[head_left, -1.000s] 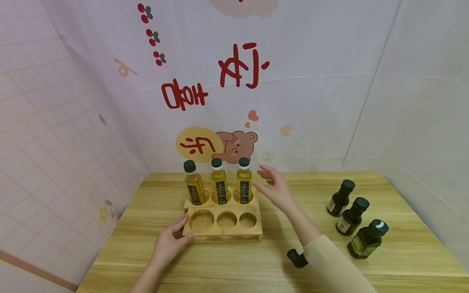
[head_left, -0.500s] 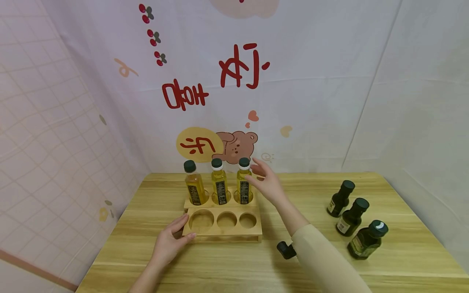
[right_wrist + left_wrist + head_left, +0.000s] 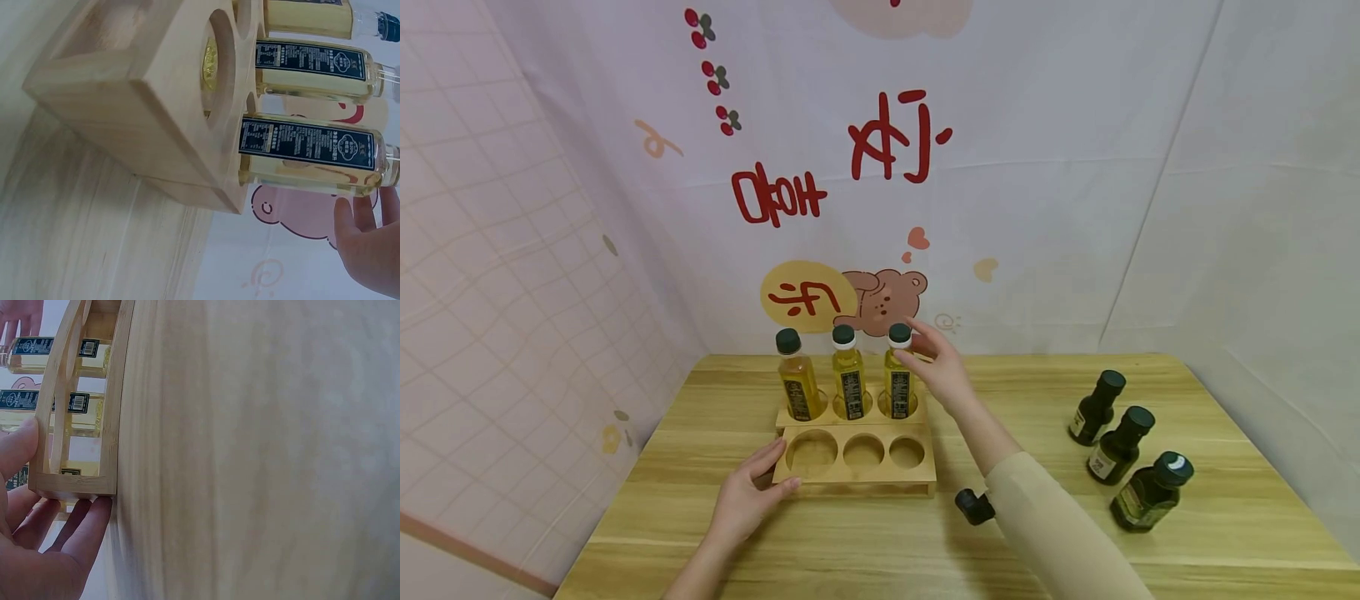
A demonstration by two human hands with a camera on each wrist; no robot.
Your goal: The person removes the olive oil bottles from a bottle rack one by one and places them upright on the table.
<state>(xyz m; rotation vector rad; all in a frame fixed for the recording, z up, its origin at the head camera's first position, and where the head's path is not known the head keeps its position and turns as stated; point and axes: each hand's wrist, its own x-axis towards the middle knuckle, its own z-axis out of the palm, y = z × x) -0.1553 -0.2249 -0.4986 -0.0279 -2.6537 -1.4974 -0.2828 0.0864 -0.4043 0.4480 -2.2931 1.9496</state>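
A two-step wooden bottle rack (image 3: 850,475) stands on the table. Its rear step holds three slim oil bottles with dark green caps: a left bottle (image 3: 800,387), a middle bottle (image 3: 852,383) and a right bottle (image 3: 899,383). Three round holes in the front step hold nothing. My left hand (image 3: 745,496) grips the rack's left end, thumb on top and fingers against the side (image 3: 50,550). Around the neck of the right bottle, my right hand (image 3: 943,371) has its thumb in front and fingers behind, loosely spread; contact is unclear.
On the table's right side stand a dark bottle (image 3: 1096,408), another dark bottle (image 3: 1120,446) and a wider, squat dark bottle (image 3: 1152,492). A printed cloth (image 3: 1037,208) hangs behind the table (image 3: 700,442). A black device (image 3: 974,506) sits at my right wrist.
My right hand has moved left from beside the rack to the right bottle's neck. The left hand, rack and bottles stay where they were.
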